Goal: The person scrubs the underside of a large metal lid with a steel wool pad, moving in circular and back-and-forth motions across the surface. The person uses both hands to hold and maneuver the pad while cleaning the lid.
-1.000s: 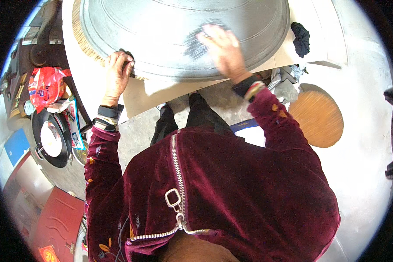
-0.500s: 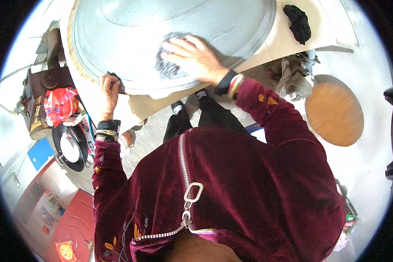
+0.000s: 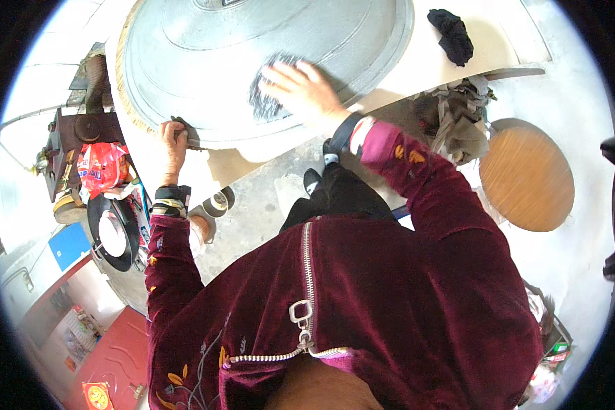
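Note:
A large round grey metal lid [image 3: 205,75] rests on a pale table [image 3: 506,34], with a tan edge along its left side. My right hand [image 3: 301,89] presses a dark grey fuzzy scouring pad [image 3: 270,102] onto its near part, fingers stretched over the pad. At the lid's near-left edge, my left hand [image 3: 172,140] is closed on the rim. A small dark piece [image 3: 184,126] shows beside those fingertips; I cannot make out what it is.
A crumpled black cloth [image 3: 451,37] lies on the table's right part. A round wooden stool top [image 3: 526,179] stands at right, near grey rags [image 3: 461,126]. On the left are a red plastic bag [image 3: 102,167] and a black round pan-like thing [image 3: 113,232].
My right hand and the pad have shifted slightly right against the view. My left hand keeps its hold on the rim. My feet show in a different place, and the view has tilted a little.

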`<state>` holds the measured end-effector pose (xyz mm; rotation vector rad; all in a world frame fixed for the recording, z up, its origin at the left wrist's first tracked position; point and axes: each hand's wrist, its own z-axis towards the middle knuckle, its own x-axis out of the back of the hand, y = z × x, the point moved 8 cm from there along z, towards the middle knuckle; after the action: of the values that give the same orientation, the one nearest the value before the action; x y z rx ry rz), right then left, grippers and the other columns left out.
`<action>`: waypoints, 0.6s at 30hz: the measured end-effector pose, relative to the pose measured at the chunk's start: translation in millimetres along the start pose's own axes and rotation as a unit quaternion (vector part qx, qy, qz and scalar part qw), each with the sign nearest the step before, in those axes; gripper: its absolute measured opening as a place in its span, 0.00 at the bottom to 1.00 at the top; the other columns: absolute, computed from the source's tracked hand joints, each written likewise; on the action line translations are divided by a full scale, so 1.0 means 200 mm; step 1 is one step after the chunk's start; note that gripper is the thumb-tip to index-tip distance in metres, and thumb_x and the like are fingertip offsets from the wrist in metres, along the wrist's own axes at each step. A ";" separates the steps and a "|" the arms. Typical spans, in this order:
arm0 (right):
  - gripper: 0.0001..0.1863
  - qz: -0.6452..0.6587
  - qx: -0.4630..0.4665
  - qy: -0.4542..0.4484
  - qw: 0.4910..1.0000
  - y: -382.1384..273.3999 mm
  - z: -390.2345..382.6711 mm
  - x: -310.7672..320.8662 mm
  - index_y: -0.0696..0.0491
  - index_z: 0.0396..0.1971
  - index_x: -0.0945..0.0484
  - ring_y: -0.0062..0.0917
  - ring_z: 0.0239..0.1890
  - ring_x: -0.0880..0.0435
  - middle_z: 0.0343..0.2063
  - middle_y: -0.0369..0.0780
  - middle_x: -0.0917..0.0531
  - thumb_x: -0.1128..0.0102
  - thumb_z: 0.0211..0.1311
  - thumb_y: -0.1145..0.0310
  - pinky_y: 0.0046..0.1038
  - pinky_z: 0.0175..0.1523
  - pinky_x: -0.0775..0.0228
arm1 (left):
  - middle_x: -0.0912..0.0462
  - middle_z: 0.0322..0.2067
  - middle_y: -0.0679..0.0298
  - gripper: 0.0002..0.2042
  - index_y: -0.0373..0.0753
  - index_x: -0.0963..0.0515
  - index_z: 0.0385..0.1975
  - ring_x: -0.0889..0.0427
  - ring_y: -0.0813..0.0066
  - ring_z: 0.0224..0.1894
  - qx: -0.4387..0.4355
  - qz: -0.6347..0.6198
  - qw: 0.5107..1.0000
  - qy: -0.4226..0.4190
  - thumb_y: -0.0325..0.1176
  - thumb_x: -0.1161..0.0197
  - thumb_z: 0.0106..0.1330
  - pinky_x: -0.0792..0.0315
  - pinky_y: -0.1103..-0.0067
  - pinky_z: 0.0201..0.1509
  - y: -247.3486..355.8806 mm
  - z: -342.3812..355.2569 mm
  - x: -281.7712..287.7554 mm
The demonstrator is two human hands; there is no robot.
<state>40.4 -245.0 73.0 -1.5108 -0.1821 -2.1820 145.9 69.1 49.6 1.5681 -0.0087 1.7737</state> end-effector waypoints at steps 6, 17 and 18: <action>0.24 0.002 -0.050 0.000 0.999 0.44 -0.04 0.18 0.41 0.64 0.31 0.30 0.72 0.41 0.69 0.37 0.36 0.51 0.68 0.66 0.43 0.74 0.53 | 0.24 0.46 0.56 0.17 0.38 0.24 0.48 0.23 0.60 0.45 0.008 0.000 1.000 0.006 0.23 0.35 0.57 0.27 0.69 0.53 0.32 -0.03 -0.01; 0.26 0.078 -0.153 -0.100 0.980 2.02 0.47 0.07 0.39 0.68 0.37 0.38 0.70 0.38 0.70 0.43 0.38 0.53 0.71 0.61 0.39 0.71 0.43 | 0.32 0.63 0.57 0.33 0.44 0.32 0.63 0.35 0.52 0.64 0.029 0.103 0.994 0.007 0.33 0.29 0.53 0.37 0.62 0.67 1.26 0.48 -0.38; 0.26 0.091 -0.155 -0.098 0.979 2.09 0.54 0.05 0.40 0.68 0.37 0.38 0.70 0.37 0.70 0.44 0.38 0.53 0.71 0.61 0.39 0.71 0.43 | 0.34 0.65 0.57 0.34 0.45 0.32 0.63 0.36 0.52 0.65 0.048 0.126 0.991 0.000 0.34 0.29 0.53 0.38 0.62 0.68 1.29 0.51 -0.42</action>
<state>319.3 -575.7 58.4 -1.8344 0.2371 -1.9811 92.2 -205.9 122.1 1.6968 -0.1286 1.9934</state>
